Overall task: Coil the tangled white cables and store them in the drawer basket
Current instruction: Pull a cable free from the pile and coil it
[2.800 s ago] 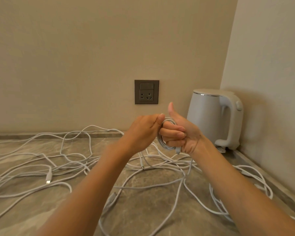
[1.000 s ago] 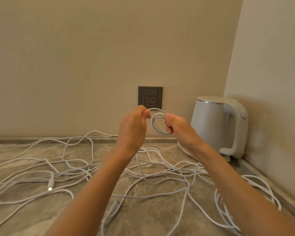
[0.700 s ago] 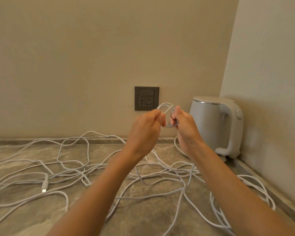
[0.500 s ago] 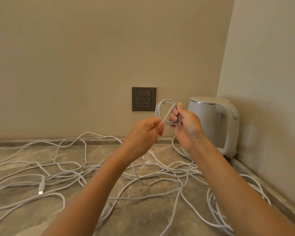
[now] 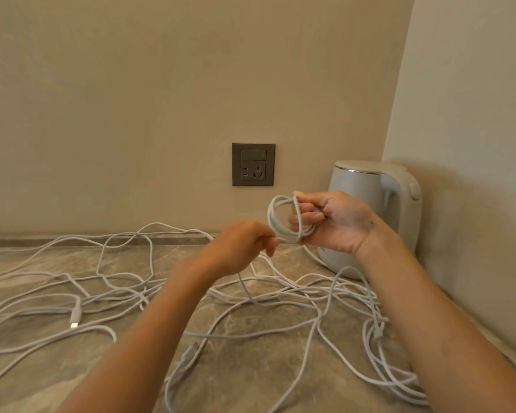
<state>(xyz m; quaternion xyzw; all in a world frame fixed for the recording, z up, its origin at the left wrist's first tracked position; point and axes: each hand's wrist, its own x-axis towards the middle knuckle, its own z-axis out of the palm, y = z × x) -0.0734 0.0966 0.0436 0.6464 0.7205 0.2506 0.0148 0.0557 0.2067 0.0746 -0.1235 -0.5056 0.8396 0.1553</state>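
Observation:
My right hand holds a small coil of white cable above the counter, its fingers curled through the loops. Just left of it and slightly lower, my left hand pinches the free strand of the same cable, which trails down to the counter. Several tangled white cables lie spread over the marbled counter, with a plug end lying at the left. No drawer or basket is in view.
A white electric kettle stands in the back right corner, right behind my right hand. A dark wall socket sits on the back wall. The side wall closes off the right; more cable loops lie along it.
My right hand turned palm-up and lowered a little with the coil. My left hand dropped below and left of the coil, drawing the loose strand with it.

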